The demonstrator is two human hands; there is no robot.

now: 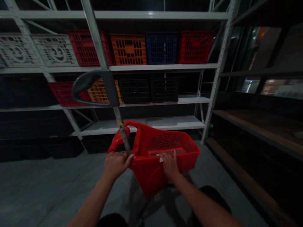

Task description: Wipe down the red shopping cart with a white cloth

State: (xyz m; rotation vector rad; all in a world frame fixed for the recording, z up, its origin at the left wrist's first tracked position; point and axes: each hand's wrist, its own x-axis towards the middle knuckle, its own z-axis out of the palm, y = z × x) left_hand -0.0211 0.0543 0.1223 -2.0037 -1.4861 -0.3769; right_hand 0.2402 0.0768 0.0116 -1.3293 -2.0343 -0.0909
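- Cart (165,170): red plastic, right in front of me, btwn me & the white shelving (151,67); its basket end points to my R.
- L hand (115,164): closed round the cart's edge at the handle end, thumb nr the pole's low end.
- R hand (169,164): fingers bent over the near rim, closed on a white bit (161,159); 1 finger sticks up.
- Pole (123,135): metal, scuffed, slanting down to the cart by my L thumb; gray loop grip (111,88) partway up. Can't tell how the low end is fixed.
- Upper crates (129,49), L to R: white ones w/ smiley faces, then red, orange, blue, red.
- Lower crates (133,91), L to R: dark, red, yellow-orange, 2 black.
- Far R: brown shelves (260,126), dim.
- Floor (42,189): gray, w/ my dark-clad legs (215,197) at the bottom of view.
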